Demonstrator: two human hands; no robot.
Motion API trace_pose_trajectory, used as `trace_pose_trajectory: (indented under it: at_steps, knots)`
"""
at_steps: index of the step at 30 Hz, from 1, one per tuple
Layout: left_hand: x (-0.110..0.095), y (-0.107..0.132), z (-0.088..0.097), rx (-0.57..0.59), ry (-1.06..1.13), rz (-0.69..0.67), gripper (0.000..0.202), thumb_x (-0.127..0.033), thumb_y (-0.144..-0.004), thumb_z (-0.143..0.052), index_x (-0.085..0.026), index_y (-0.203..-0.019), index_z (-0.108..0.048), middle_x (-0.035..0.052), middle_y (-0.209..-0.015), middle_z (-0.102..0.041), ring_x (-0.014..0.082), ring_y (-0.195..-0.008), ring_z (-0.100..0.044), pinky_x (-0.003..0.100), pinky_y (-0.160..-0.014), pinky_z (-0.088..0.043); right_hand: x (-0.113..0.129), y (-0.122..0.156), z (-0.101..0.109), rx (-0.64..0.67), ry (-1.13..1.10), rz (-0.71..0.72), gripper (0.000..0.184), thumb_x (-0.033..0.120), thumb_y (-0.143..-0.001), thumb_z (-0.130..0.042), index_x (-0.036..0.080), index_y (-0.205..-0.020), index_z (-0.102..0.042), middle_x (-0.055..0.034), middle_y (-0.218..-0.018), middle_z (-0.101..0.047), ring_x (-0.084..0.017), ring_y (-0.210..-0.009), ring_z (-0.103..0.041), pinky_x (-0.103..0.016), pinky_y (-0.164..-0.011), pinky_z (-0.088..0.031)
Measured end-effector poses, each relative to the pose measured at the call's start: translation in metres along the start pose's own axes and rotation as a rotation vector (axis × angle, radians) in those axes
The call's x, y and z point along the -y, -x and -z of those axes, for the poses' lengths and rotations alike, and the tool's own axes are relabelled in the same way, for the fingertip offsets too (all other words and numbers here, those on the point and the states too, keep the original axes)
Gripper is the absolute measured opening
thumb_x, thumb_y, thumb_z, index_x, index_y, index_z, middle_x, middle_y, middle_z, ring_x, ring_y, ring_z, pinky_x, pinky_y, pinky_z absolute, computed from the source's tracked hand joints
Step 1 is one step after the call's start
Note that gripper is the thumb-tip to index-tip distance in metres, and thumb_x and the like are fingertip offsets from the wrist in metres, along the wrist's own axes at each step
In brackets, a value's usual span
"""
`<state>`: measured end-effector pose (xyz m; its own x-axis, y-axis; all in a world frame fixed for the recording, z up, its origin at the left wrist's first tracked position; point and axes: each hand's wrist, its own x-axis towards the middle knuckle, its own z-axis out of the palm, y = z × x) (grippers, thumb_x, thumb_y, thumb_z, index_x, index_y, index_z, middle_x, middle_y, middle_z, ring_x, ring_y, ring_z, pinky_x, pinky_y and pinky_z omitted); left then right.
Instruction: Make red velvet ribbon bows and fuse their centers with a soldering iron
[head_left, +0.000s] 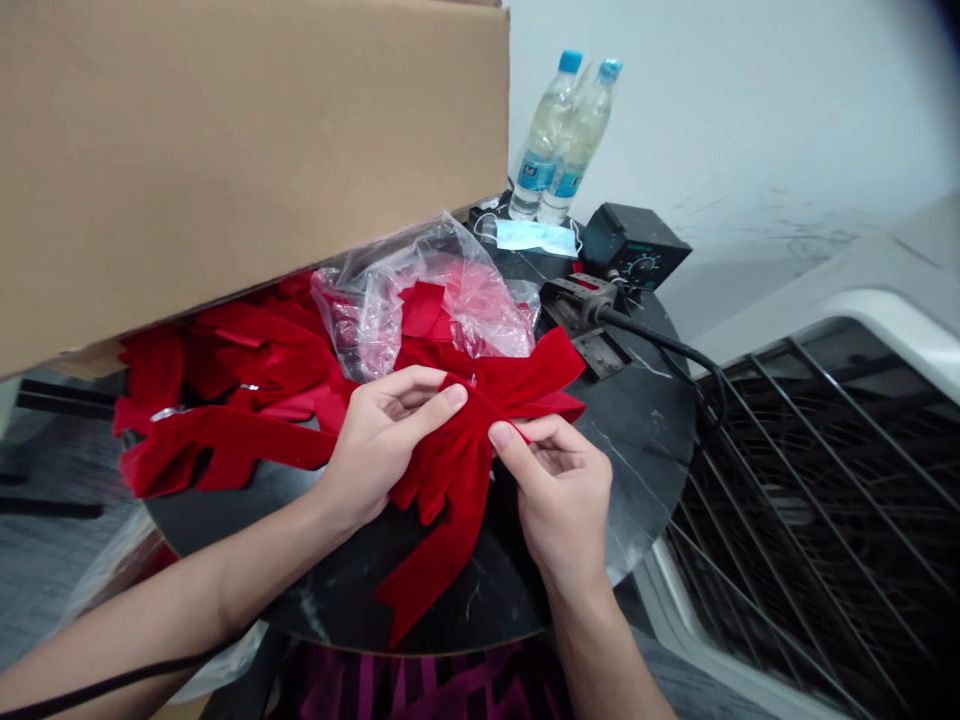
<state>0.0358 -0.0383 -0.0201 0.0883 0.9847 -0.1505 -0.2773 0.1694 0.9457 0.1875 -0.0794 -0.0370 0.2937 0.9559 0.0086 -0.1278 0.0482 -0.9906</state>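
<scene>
Red velvet bow (454,490) in left hand (382,445), right hand (559,505); table edge (660,480) near.

Solid red velvet ribbon bow (450,490), black round marble tabletop (637,470) with white veins, pale blue pleated face mask (534,238), plain tan cardboard box (247,170)

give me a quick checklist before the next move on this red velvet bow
Left hand grip on the red velvet bow: ok, closed on its centre.
Right hand grip: ok, pinching the ribbon by the centre.
Bow centre fastened: cannot tell, the hands hide it.
Room over the other red bows: not ok, the cardboard box overhangs them.
Black cable away from the bow: ok, lying apart from it.
Black dial unit switched off: cannot tell.
</scene>
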Motion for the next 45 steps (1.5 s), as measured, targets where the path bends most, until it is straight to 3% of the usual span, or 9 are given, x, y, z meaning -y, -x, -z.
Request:
trace_pose_trajectory:
  at_steps: [4, 7, 10, 14, 21, 28, 35, 40, 45]
  knots:
    - [-0.004, -0.007, 0.006, 0.071, 0.114, 0.339, 0.027, -0.03, -0.068, -0.094, -0.02, -0.085, -0.076, -0.0029, -0.073, -0.073, 0.0094, -0.064, -0.067, 0.016, -0.06, -0.052, 0.0, 0.002, 0.002, 0.016, -0.012, 0.016, 0.02, 0.03, -0.08, -0.086, 0.021, -0.073, -0.069, 0.0004, -0.073, -0.074, -0.014, -0.065, -0.068, -0.026, -0.065, -0.058]
    - [-0.008, -0.011, 0.012, 0.148, 0.163, 0.435, 0.029, -0.026, -0.066, -0.095, -0.018, -0.085, -0.075, -0.004, -0.068, -0.068, 0.0052, -0.058, -0.061, 0.011, -0.053, -0.044, 0.003, 0.001, 0.005, 0.045, 0.04, 0.061, 0.019, 0.029, -0.08, -0.084, 0.022, -0.074, -0.068, 0.0002, -0.073, -0.073, -0.015, -0.065, -0.068, -0.026, -0.063, -0.057]
    - [-0.011, -0.011, 0.015, 0.292, 0.254, 0.405, 0.026, -0.017, -0.072, -0.09, -0.02, -0.086, -0.068, -0.0062, -0.067, -0.062, 0.0033, -0.055, -0.054, 0.01, -0.052, -0.039, 0.007, 0.0, 0.009, 0.084, 0.074, 0.114, 0.019, 0.027, -0.08, -0.082, 0.022, -0.073, -0.065, -0.0001, -0.072, -0.073, -0.015, -0.064, -0.068, -0.026, -0.061, -0.056]
    - [-0.009, -0.01, 0.015, 0.409, 0.33, 0.395, 0.027, -0.013, -0.076, -0.086, -0.019, -0.079, -0.061, -0.0057, -0.07, -0.06, 0.0048, -0.061, -0.055, 0.013, -0.06, -0.043, 0.014, -0.003, 0.014, 0.149, 0.099, 0.186, 0.019, 0.019, -0.08, -0.08, 0.023, -0.071, -0.063, 0.0011, -0.069, -0.07, -0.014, -0.061, -0.066, -0.024, -0.058, -0.055]
    - [0.003, -0.01, 0.014, 0.37, 0.319, 0.407, 0.025, -0.012, -0.063, -0.094, -0.016, -0.079, -0.075, -0.0026, -0.071, -0.065, 0.0081, -0.067, -0.06, 0.019, -0.07, -0.048, 0.018, -0.009, 0.021, 0.208, 0.198, 0.364, 0.018, 0.014, -0.084, -0.079, 0.021, -0.076, -0.064, 0.0014, -0.073, -0.071, -0.013, -0.065, -0.067, -0.023, -0.06, -0.055]
    - [-0.002, -0.003, 0.009, 0.247, -0.06, 0.057, 0.002, -0.017, -0.081, -0.082, -0.016, -0.081, -0.08, 0.0005, -0.09, -0.071, 0.0125, -0.089, -0.063, 0.021, -0.084, -0.048, 0.014, -0.015, 0.028, 0.261, 0.433, 0.448, 0.017, 0.013, -0.089, -0.075, 0.022, -0.082, -0.064, 0.002, -0.082, -0.071, -0.013, -0.072, -0.066, -0.026, -0.07, -0.053]
    - [-0.003, -0.002, 0.011, 0.247, -0.111, 0.072, 0.024, -0.011, -0.065, -0.091, -0.014, -0.084, -0.076, 0.0014, -0.084, -0.076, 0.0152, -0.083, -0.07, 0.022, -0.082, -0.055, 0.02, -0.012, 0.031, 0.309, 0.535, 0.51, 0.015, 0.013, -0.09, -0.074, 0.022, -0.086, -0.064, 0.003, -0.081, -0.068, -0.012, -0.071, -0.066, -0.026, -0.071, -0.054]
    - [-0.001, -0.003, 0.011, 0.272, -0.016, 0.077, 0.058, -0.01, -0.065, -0.093, -0.023, -0.11, -0.06, -0.0033, -0.075, -0.076, 0.014, -0.073, -0.072, 0.023, -0.075, -0.056, 0.025, -0.006, 0.031, 0.317, 0.569, 0.485, 0.017, 0.014, -0.091, -0.074, 0.022, -0.085, -0.061, 0.003, -0.08, -0.067, -0.012, -0.07, -0.066, -0.026, -0.069, -0.054]
    - [-0.002, -0.004, 0.01, 0.387, -0.037, 0.089, 0.044, -0.016, -0.069, -0.092, -0.021, -0.097, -0.059, -0.0023, -0.076, -0.073, 0.0144, -0.078, -0.072, 0.023, -0.078, -0.054, 0.028, -0.001, 0.031, 0.263, 0.647, 0.643, 0.02, 0.01, -0.086, -0.077, 0.023, -0.082, -0.062, 0.0036, -0.077, -0.069, -0.012, -0.066, -0.066, -0.026, -0.067, -0.055]
